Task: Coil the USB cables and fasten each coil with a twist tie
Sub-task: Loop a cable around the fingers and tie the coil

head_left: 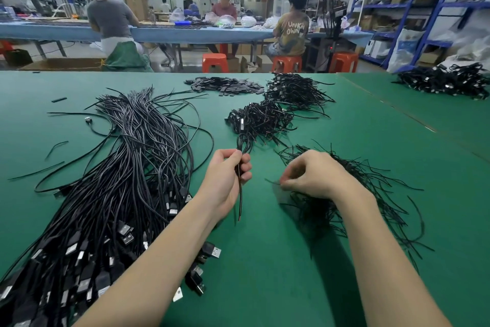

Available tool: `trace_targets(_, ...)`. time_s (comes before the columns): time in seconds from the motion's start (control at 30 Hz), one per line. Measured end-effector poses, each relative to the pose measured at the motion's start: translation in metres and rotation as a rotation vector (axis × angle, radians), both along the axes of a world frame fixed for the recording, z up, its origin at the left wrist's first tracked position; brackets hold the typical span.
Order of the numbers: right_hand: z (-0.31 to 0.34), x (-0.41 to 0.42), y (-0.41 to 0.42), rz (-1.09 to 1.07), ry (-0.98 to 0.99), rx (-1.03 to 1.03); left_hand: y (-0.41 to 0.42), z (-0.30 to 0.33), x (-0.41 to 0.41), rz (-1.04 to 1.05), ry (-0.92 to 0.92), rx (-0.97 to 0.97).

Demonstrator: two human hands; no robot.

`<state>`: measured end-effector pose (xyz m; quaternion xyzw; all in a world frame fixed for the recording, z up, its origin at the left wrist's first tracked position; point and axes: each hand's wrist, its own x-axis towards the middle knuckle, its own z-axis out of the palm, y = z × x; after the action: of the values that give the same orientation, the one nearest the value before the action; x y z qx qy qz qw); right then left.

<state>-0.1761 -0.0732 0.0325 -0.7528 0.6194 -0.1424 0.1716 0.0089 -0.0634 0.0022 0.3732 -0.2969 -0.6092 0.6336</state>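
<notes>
The left grip (233, 175) curls round a folded black USB cable coil (242, 151), loops poking out toward 12 o'clock, bare ends trailing toward 6. The right grip (310, 177) pinches a thin black twist tie (271, 181) off the loose tie heap (352, 194) at 3 o'clock. Uncoiled black cables (127, 167) sprawl at 9 o'clock on the green worktop (265, 260); finished coils (261, 120) lie at 12.
</notes>
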Motion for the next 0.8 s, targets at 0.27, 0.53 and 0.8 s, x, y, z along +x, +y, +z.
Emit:
trace_targets(0.27, 0.009, 0.03, 0.004, 0.086, -0.652, -0.243, -0.001, -0.007, -0.003, -0.033, -0.182, -0.056)
trace_targets(0.53, -0.004, 0.043, 0.004, 0.084, -0.512, -0.359, 0.0, -0.01, -0.003, -0.094, -0.235, -0.077)
trace_targets(0.8, -0.002, 0.049, 0.007, 0.09, -0.467, -0.38, 0.0, -0.011, -0.003, -0.104, -0.273, -0.081)
